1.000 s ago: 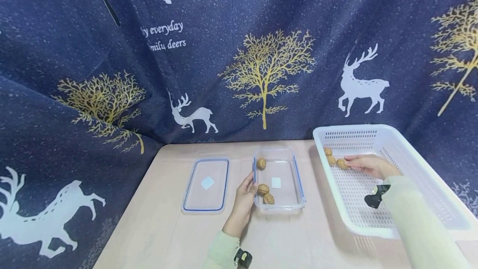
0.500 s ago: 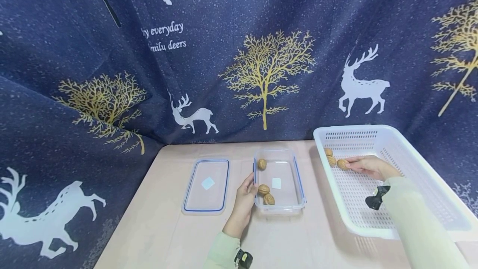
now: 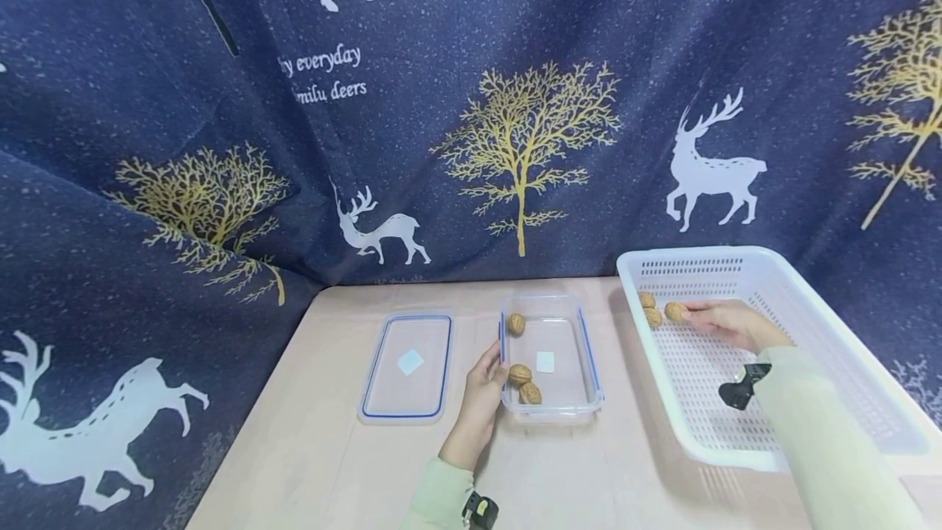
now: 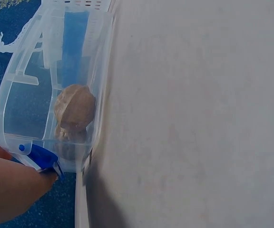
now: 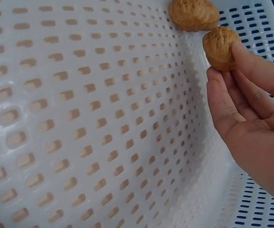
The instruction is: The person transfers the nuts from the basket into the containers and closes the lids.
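In the head view, my right hand (image 3: pixel 728 324) pinches a walnut (image 3: pixel 674 312) between thumb and fingertips, inside the white plastic basket (image 3: pixel 666 399). Two more walnuts (image 3: pixel 651 316) sit by the basket's left wall. My left hand (image 3: pixel 482 391) holds the left side of a clear food container (image 3: pixel 550 414). From the left wrist, its thumb (image 4: pixel 18 190) lies at a blue-edged corner (image 4: pixel 43 157) of the container, other fingers partly hidden behind. Inside the container are one walnut (image 3: pixel 516 323) at the back left and two touching walnuts (image 3: pixel 525 384) at the front left.
A clear lid with a blue seal (image 3: pixel 406 409) lies flat on the table (image 3: pixel 316 448), left of the container. Behind the table hangs a dark blue cloth (image 3: pixel 441 145) printed with deer and trees. The basket's raised walls surround the right hand.
My right hand has shifted slightly up in the head view with the walnut, which stands a little farther from the other two. The left hand and container look unmoved.
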